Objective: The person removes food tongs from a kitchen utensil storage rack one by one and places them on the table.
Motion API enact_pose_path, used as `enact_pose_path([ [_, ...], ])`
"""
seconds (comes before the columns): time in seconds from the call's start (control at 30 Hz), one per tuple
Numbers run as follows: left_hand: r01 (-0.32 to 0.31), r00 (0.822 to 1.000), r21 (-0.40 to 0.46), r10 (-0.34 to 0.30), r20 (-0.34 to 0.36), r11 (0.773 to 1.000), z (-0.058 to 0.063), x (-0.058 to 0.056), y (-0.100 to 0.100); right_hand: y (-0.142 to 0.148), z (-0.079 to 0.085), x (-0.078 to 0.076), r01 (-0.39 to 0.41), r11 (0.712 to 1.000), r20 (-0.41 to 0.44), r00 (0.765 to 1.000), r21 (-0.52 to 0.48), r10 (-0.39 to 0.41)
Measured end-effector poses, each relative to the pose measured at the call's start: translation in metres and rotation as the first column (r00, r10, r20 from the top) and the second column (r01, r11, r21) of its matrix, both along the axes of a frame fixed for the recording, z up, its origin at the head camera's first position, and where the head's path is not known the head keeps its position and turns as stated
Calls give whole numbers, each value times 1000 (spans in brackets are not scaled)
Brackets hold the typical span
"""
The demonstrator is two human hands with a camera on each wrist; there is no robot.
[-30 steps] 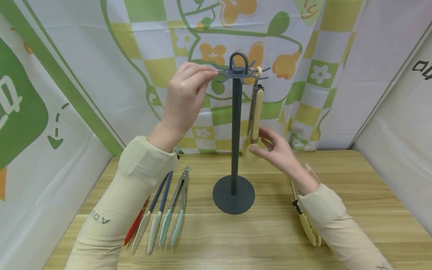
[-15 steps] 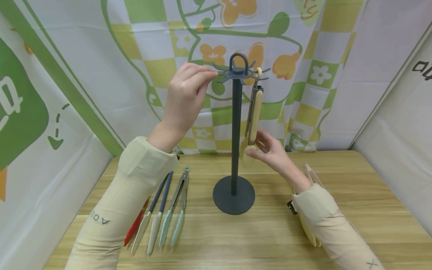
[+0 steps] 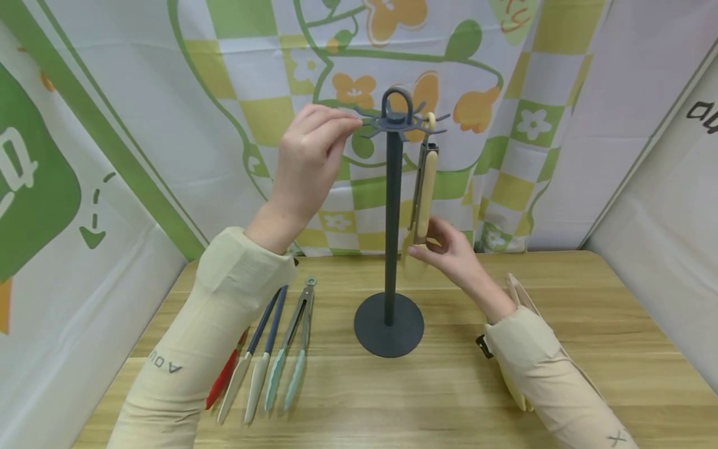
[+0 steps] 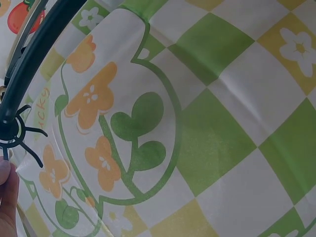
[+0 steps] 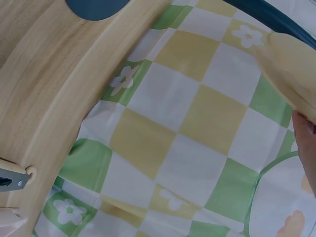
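A dark metal stand [image 3: 393, 218] with a round base and a ring of hooks rises in the middle of the head view. My left hand [image 3: 311, 153] pinches one hook at its left side; its fingertips [image 4: 6, 173] show at the edge of the left wrist view. From a hook on the right, a pair of pale yellow tongs [image 3: 429, 193] hangs by its loop. Lower down, my right hand [image 3: 455, 254] holds these tongs between thumb and fingers near the pale yellow heads [image 5: 291, 64]. Part of those heads is hidden behind the thumb and fingers.
On the table's left lie red tongs [image 3: 224, 377], blue-handled tongs with pale heads [image 3: 259, 377] and mint-tipped tongs [image 3: 297, 374]. At right, yellow tongs [image 3: 518, 396] and a beige-handled pair [image 3: 521, 293] lie partly under the right sleeve. A patterned cloth [image 3: 348, 187] hangs behind.
My right hand has moved slightly left, and the lower end of the hanging tongs has swung left with it. The left hand stays on its hook.
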State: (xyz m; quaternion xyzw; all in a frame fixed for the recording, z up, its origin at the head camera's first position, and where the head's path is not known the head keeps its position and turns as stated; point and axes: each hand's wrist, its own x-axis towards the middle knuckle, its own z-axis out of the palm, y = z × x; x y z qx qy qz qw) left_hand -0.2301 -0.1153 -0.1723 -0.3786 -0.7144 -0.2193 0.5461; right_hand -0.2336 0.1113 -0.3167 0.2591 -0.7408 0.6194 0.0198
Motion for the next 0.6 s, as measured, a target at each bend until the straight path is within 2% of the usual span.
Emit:
enact_pose_path([
  [0.6, -4, 1000, 4, 4, -7, 1000, -1, -1, 0, 2, 0, 4, 3, 999, -38, 999, -47, -5],
])
